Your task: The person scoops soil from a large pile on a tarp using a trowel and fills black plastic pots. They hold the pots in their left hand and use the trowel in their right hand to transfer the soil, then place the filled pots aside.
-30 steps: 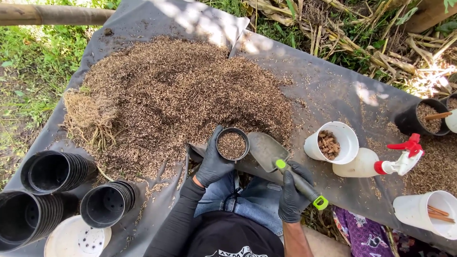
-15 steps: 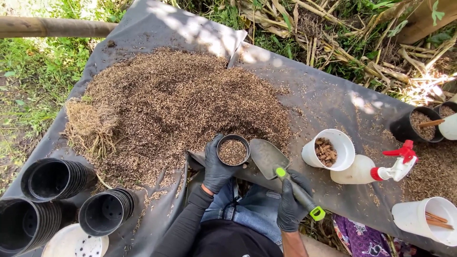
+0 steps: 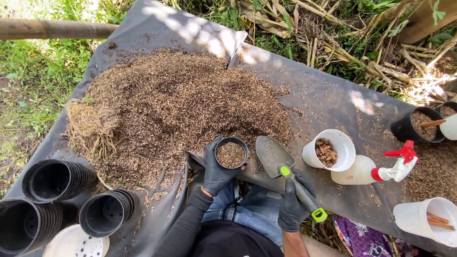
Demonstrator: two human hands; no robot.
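My left hand (image 3: 215, 172), in a black glove, grips a small black pot (image 3: 231, 153) filled with brown husk mix, held at the near edge of the big husk pile (image 3: 176, 104). My right hand (image 3: 294, 203), also gloved, grips the green-tipped handle of a metal trowel (image 3: 273, 154). The trowel's blade is empty and points up toward the pile, just right of the pot.
Black sheeting (image 3: 328, 100) covers the work surface. Stacks of black pots (image 3: 52, 180) (image 3: 105, 212) lie at the lower left. A white cup with brown chunks (image 3: 330, 149), a spray bottle (image 3: 376, 170), a white cup with sticks (image 3: 431, 219) and a filled black pot (image 3: 420, 124) stand at the right.
The trowel blade has swung slightly away from the pot and tilted more upright. The pot has stayed in my left hand at about the same spot.
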